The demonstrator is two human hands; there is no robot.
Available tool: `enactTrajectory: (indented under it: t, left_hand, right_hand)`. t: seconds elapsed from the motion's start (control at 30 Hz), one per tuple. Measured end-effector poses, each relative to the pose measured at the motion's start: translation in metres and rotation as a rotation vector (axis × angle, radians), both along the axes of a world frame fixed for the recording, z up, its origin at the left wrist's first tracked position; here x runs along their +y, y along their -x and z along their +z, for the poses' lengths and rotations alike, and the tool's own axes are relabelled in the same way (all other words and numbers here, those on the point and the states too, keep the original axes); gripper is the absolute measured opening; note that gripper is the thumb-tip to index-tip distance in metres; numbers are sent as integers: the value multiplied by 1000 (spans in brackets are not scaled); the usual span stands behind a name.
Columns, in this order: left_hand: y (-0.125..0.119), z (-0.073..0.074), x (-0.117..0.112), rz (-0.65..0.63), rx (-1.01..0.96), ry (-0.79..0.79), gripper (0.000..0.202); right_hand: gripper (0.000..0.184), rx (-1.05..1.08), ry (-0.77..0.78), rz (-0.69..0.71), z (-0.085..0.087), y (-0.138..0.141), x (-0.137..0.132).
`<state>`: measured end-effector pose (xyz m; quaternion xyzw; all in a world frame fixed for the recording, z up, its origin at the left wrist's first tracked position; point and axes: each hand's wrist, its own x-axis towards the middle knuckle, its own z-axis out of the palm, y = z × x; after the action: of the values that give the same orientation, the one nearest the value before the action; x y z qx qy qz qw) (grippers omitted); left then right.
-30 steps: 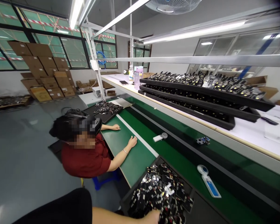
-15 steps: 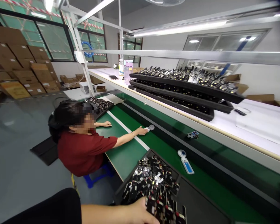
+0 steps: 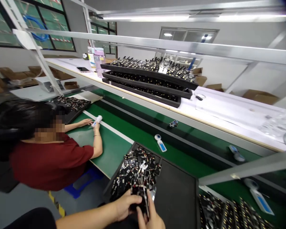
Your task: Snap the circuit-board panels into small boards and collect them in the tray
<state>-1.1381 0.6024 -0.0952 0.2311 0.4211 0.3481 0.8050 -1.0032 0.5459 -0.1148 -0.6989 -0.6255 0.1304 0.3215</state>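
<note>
Our hands: L hand [image 3: 127,206] and R hand [image 3: 150,218] both closed around one bunch, fingers wrapped on it, at near edge of view.
Held bunch: bunch of black electronic parts [image 3: 140,203] w/ metal tabs, gripped between both hands, just above near end of tray.
Tray: black tray [image 3: 178,190] on green conveyor belt [image 3: 114,111], right of our hands. Heap of the same parts [image 3: 135,167] fills its left end; right end shows bare.
Co-worker: person in red shirt [image 3: 50,165] on far-left side of belt, seated at it, blue stool [image 3: 82,183] partly seen under them. Co-worker's hand [image 3: 96,126] touches white handheld device [image 3: 97,119]; other hand [image 3: 84,122] lies just beside it.
Belt items: white-and-blue devices [image 3: 160,143] lie right of tray, well apart, w/ small black-and-white part [image 3: 173,123] further on.
Far worktop: white worktop [image 3: 228,108] runs along far side of belt, carrying three stacked black trays [image 3: 147,71] loaded w/ parts. Pink water bottle [image 3: 99,62] and phone [image 3: 83,69] sit left of them.
</note>
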Motion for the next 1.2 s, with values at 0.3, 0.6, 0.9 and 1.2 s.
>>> enactTrajectory:
  t: [0.3,0.6,0.9,1.2]
  left_hand:
    - [3,-7,6,-57,17,-91,54]
    - [-7,-10,10,-82,263,-152,56]
    - [-12,-5,31,-52,179,53,37]
    - [12,-18,129,-354,541,-533,60]
  right_hand:
    - [53,300,-18,99,6,-16,6]
    - [46,-206,63,-66,-14,-7,3]
    - [47,-114,-39,-72,-6,-3,18]
    - [73,96,111,-185,-27,-9,13]
